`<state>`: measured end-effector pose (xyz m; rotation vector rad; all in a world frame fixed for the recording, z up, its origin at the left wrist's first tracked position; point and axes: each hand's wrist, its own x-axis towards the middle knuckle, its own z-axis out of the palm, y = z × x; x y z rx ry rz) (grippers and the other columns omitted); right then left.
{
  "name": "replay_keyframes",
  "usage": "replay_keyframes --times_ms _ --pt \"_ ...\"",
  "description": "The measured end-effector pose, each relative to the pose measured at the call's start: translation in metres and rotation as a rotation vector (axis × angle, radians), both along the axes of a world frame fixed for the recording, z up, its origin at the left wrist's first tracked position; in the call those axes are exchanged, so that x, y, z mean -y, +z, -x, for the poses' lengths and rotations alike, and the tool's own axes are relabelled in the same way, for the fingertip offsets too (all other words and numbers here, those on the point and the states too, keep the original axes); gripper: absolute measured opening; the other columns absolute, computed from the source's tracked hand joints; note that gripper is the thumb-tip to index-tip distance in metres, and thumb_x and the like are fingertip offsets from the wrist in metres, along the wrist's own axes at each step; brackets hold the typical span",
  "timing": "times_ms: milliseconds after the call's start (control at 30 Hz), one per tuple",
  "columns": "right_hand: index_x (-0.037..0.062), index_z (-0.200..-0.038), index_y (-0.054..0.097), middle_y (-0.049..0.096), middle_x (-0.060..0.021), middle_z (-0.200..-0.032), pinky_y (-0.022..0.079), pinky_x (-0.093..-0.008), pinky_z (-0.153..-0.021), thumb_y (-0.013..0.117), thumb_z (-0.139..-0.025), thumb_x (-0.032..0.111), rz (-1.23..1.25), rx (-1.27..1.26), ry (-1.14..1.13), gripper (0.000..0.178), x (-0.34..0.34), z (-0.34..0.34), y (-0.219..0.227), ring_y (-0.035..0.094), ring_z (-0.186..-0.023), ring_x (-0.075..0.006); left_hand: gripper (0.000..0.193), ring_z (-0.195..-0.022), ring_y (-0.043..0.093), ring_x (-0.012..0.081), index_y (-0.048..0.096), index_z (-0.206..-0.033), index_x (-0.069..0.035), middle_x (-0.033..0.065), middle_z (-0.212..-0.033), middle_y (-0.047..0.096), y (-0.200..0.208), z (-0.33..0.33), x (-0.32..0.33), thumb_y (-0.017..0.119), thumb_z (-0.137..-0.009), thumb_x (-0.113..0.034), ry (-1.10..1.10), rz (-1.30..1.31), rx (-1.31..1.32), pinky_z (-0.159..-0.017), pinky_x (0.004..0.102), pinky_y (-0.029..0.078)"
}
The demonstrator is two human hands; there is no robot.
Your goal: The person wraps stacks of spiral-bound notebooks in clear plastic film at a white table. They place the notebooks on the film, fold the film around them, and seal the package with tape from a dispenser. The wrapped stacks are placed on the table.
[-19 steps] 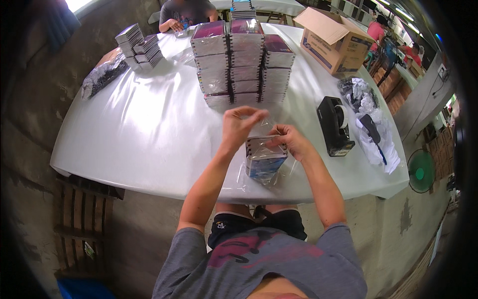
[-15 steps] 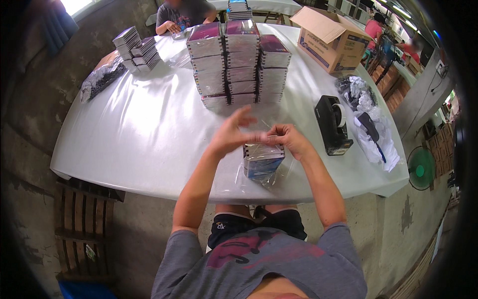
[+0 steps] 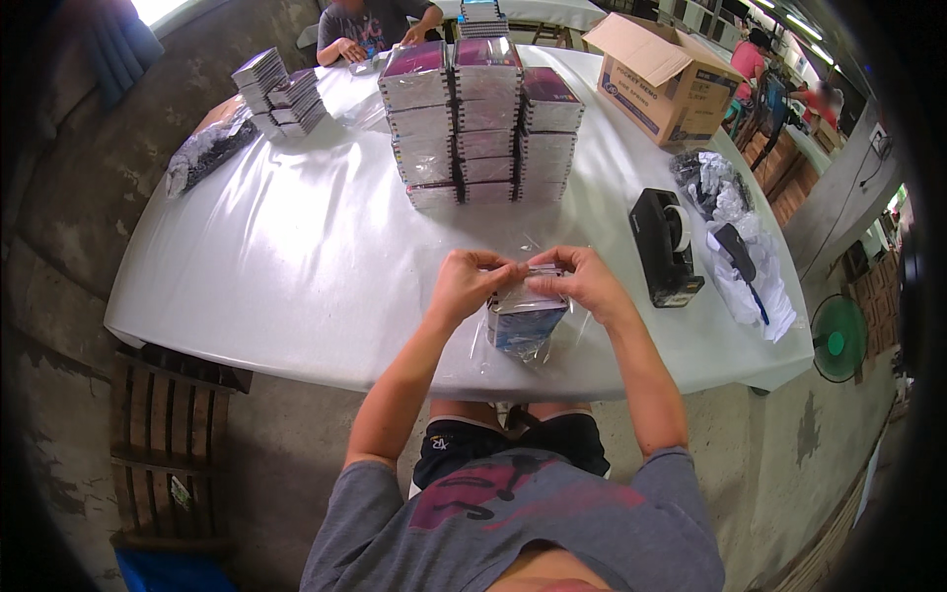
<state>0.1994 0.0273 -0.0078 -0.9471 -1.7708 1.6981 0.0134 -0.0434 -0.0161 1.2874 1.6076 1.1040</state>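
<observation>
Film (image 3: 531, 356) covers the notebooks (image 3: 528, 331) near the front edge of the desk (image 3: 266, 326) in the head view; wrapping looks partly done, its top left loose. Left hand (image 3: 468, 288) and right hand (image 3: 584, 283) keep narrow fingers, apparently pinching film there; any tape cannot be made out. Tall stacks (image 3: 483, 123) block the space beyond; a dispenser (image 3: 653, 247) stands right, a carton (image 3: 646, 104) farther back.

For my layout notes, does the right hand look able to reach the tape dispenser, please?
Probably yes: only white tabletop separates the right hand from the tape dispenser, though that hand holds wrap.
</observation>
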Motion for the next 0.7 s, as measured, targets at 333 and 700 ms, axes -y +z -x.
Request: replay_keyframes --times_ms 333,700 --pt "0.0017 -0.084 0.07 0.066 -0.003 -0.075 0.045 -0.0236 -0.066 0.076 -0.075 0.013 -0.024 0.066 -0.022 0.016 -0.012 0.004 -0.007 0.057 -0.068 -0.009 0.034 -0.087 0.061 0.0157 0.07 -0.096 0.001 0.0077 -0.082 0.07 -0.002 0.005 0.003 0.078 -0.071 -0.021 -0.055 -0.034 0.146 -0.079 0.0294 0.049" --pt "0.0216 -0.083 0.071 0.058 0.0034 -0.116 0.027 -0.0523 -0.096 0.074 -0.071 0.017 -0.715 0.369 -0.134 0.013 0.012 0.005 0.006 0.056 -0.107 -0.0194 0.03 -0.113 0.052 0.0262 0.066 -0.101 -0.012 0.004 -0.088 0.069 0.006 -0.022 0.013 0.074 -0.072 -0.015 0.125 -0.445 -0.59 -0.095 0.0391 0.031"
